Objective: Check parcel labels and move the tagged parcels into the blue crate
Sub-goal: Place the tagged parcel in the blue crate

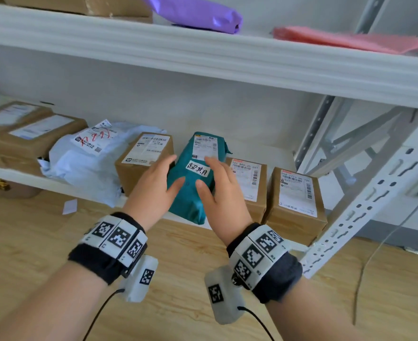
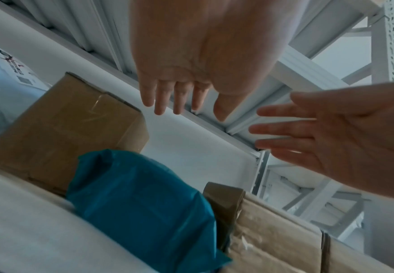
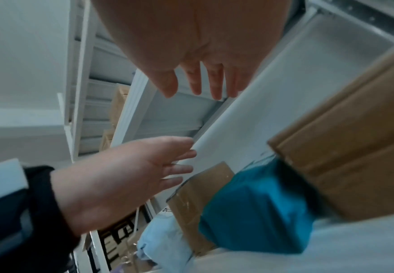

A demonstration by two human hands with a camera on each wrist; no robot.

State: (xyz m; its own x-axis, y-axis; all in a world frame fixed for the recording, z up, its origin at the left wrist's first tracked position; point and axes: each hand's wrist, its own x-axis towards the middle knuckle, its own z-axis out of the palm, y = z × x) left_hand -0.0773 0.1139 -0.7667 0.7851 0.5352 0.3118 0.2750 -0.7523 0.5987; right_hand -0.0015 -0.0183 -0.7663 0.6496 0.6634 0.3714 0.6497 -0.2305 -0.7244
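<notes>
A teal plastic parcel (image 1: 190, 193) lies on the lower shelf (image 1: 18, 177) between two cardboard boxes, its near end over the shelf's edge. It carries a shipping label and a white handwritten tag (image 1: 198, 168). My left hand (image 1: 157, 179) hovers at its left side and my right hand (image 1: 219, 184) at its right side, both with straight spread fingers. In the wrist views the teal parcel (image 2: 142, 206) (image 3: 259, 210) lies below both hands, which are apart from it and hold nothing. No blue crate is in view.
Brown boxes (image 1: 145, 159) (image 1: 248, 184) flank the parcel; another box (image 1: 297, 203) stands further right, a white bag (image 1: 87, 163) and more boxes to the left. The upper shelf (image 1: 203, 60) holds purple and pink bags. A slotted rack post (image 1: 365, 207) stands at right.
</notes>
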